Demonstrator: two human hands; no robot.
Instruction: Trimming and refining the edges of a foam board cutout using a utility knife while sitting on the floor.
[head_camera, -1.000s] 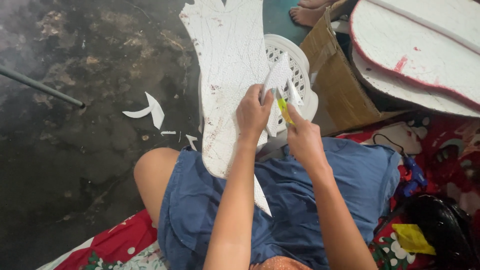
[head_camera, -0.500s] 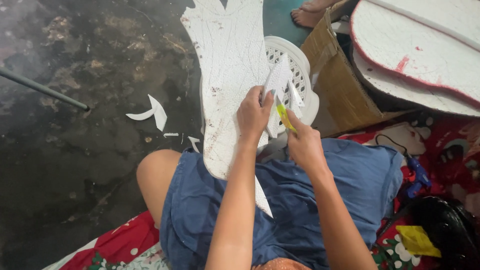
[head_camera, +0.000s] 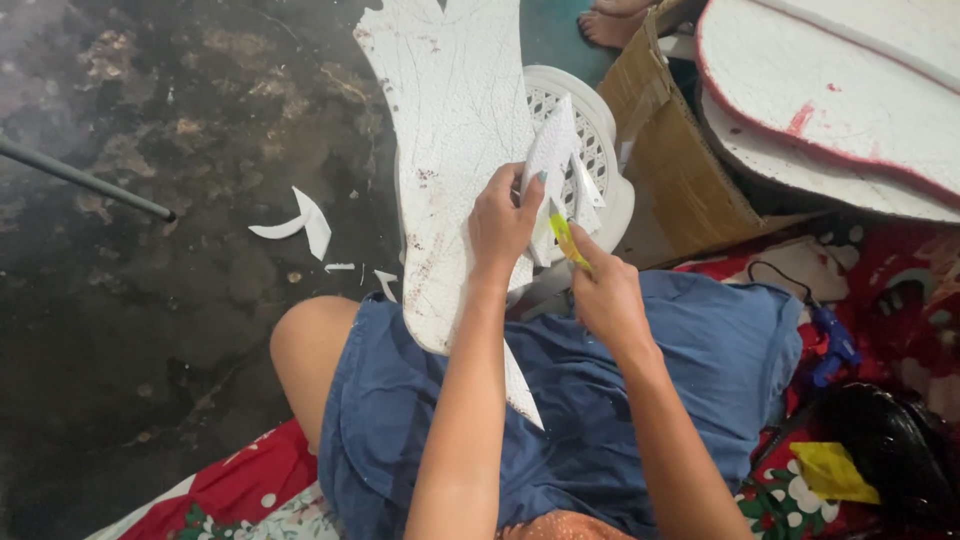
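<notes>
While the long white foam board (head_camera: 450, 150) lies across the lap with its long axis running away from the body over the white plastic stool (head_camera: 605, 150), the left hand (head_camera: 503, 222) grips its right edge. Just right of it, the right hand (head_camera: 603, 292) clenches a yellow cutter (head_camera: 566, 240), blade toward the crackled, red-flecked sheet.

Single head-worn view, looking steeply down, close over lap and floor
</notes>
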